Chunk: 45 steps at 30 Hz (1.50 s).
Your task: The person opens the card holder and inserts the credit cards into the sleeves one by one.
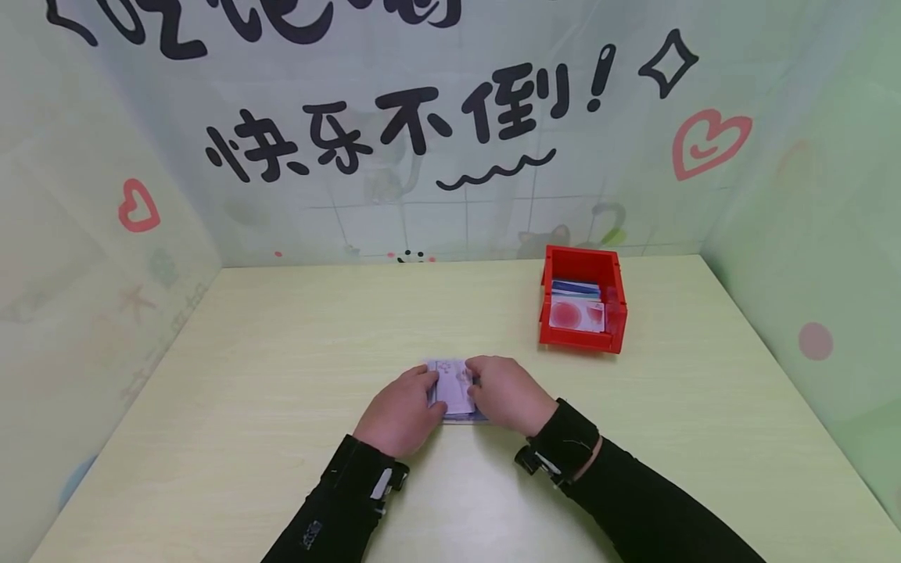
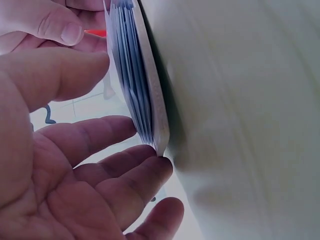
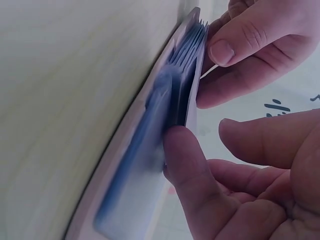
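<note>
A pale wooden counter (image 1: 281, 375) is being enclosed by printed walls on three sides. Near its front centre, a stack of cards (image 1: 454, 389) is being pinched by the left hand (image 1: 401, 410) and right hand (image 1: 508, 393). A red bin (image 1: 583, 308) holding more cards is sitting far right, with open counter left bare around it.

2 hands were on the table (image 1: 246, 375): 1 left hand (image 1: 400, 410) and 1 right hand (image 1: 508, 393), both at 1 stack of cards (image 1: 454, 387). How many cards it held could not be counted. 1 red bin (image 1: 583, 338) stood there with more cards (image 1: 577, 314) inside, at least 2 showing. 2 red hearts (image 1: 707, 142) were on the walls.
</note>
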{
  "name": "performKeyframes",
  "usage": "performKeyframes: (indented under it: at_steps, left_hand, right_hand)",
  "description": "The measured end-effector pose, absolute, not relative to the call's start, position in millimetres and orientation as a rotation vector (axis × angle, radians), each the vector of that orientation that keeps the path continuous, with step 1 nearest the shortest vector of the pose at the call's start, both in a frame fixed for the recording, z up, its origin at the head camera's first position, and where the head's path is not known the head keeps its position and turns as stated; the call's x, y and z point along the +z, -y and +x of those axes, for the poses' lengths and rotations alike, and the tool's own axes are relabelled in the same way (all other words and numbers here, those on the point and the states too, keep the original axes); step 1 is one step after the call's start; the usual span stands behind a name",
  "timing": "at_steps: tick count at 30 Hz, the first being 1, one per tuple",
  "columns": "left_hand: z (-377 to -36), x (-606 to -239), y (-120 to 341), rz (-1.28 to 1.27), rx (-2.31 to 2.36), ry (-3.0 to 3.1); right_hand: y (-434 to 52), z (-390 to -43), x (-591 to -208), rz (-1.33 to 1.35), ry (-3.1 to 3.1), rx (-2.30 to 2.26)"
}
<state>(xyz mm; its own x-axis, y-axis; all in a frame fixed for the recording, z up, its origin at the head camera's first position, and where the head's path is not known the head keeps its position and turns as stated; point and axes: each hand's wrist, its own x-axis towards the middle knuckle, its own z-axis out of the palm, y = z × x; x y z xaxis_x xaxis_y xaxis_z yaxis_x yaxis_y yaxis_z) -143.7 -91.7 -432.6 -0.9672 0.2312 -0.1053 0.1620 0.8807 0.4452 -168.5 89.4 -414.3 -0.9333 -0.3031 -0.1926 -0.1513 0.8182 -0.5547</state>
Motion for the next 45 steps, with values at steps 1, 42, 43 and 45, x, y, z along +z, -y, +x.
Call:
performKeyframes:
  at_steps: [1, 42, 43, 45]
  left_hand:
    - [-144, -433, 92, 0.31, 0.662, -2.896]
    - [-143, -429, 89, 0.251, 0.788, -2.966]
    - [-142, -429, 89, 0.254, 0.788, -2.969]
    - [-142, -428, 90, 0.254, 0.791, -2.974]
  right_hand:
    - [-89, -169, -415, -0.355, -2.731, -0.802]
    - [-179, -205, -367, -0.183, -2.876, -0.898]
    - [-185, -208, -366, -0.168, -2.896, -0.874]
    - [-196, -215, -364, -0.135, -2.924, -0.819]
